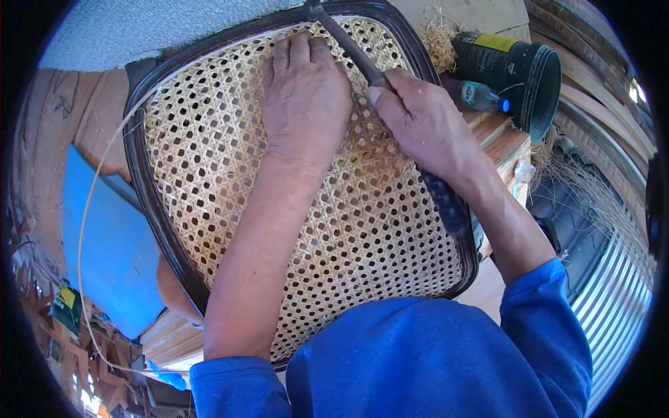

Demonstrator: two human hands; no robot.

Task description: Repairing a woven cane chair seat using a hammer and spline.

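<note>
The left hand rests open, fingers slightly parted, on the far part of the cane panel in the middle; the right hand's fingers wrap the hammer.

Wooden boards along right; corrugated sheet below; daylight lower left.

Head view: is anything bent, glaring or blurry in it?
In the head view, planks at right bow toward the dark rim; the ribbed sheet shows bright stripes; the cane weave reads fairly clearly; the dark tool looks slightly soft at its lower end.
</note>
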